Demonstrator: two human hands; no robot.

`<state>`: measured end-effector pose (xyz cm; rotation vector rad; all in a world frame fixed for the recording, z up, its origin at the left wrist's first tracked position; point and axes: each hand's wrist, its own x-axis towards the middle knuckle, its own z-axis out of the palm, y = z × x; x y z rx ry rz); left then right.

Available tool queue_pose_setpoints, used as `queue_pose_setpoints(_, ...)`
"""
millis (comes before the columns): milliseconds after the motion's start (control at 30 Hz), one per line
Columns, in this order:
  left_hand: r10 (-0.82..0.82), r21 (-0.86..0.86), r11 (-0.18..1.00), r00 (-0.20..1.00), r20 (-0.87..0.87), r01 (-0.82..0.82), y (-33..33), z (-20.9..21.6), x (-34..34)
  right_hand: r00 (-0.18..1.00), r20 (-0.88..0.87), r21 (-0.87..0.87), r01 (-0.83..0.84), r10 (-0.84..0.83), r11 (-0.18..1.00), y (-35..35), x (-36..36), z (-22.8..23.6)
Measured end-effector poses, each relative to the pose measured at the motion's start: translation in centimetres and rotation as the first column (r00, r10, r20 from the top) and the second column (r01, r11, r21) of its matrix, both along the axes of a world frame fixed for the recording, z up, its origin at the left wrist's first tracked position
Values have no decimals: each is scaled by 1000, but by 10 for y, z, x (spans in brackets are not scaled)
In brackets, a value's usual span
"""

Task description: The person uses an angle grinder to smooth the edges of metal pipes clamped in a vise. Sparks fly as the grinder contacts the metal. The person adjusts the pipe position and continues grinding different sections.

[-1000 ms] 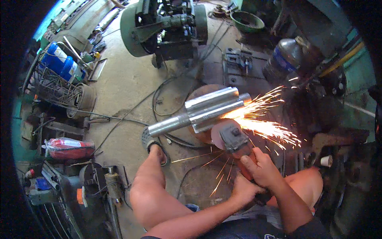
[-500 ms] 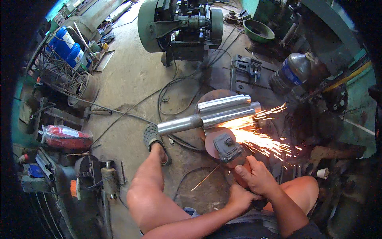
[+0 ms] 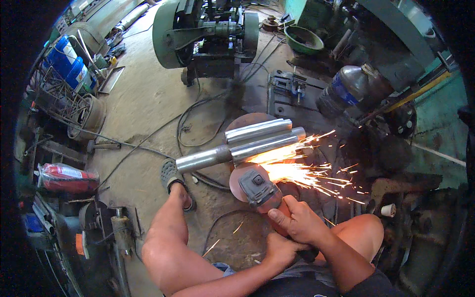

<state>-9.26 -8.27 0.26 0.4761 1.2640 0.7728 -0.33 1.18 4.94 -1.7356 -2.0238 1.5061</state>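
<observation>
An angle grinder (image 3: 257,184) with a dark grey head and orange body is gripped in both my hands. My right hand (image 3: 301,221) wraps round the body just behind the head. Farther back, my left hand (image 3: 284,251) closes round the rear of the grinder. Its reddish disc (image 3: 242,184) meets the near side of a shiny metal workpiece (image 3: 264,143), throwing bright orange sparks (image 3: 307,175) to the right. This workpiece has thick parallel bars and a narrower shaft (image 3: 203,159) pointing left. A round brown base (image 3: 250,120) shows under it.
Cables (image 3: 185,116) cross the floor left of the workpiece. Ahead stands a machine with large wheels (image 3: 170,37). A vise (image 3: 292,86), a large plastic bottle (image 3: 346,86) and a green basin (image 3: 304,40) lie at the far right. A wrapped red bundle (image 3: 67,178) sits at the left.
The whole scene has shifted left in the picture as the view turned. The grinder has slid slightly left along the workpiece; sparks keep flying right. Both hands keep their hold.
</observation>
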Motion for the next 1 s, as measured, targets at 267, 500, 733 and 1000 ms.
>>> queue_pose_setpoints(267,-23,72,997,999,31,20,15,1,24,992,-38,36,122,-121,992,1,31,-1)
queue_pose_setpoints(500,-115,84,989,989,-95,123,33,7,46,976,-48,48,217,-215,975,5,58,0)
queue_pose_setpoints(733,-105,146,983,994,-22,107,40,-2,66,949,-99,69,308,-301,949,5,84,-15)
queue_pose_setpoints(1000,-133,120,984,991,17,130,42,-3,70,941,-125,96,328,-316,940,5,88,-15)
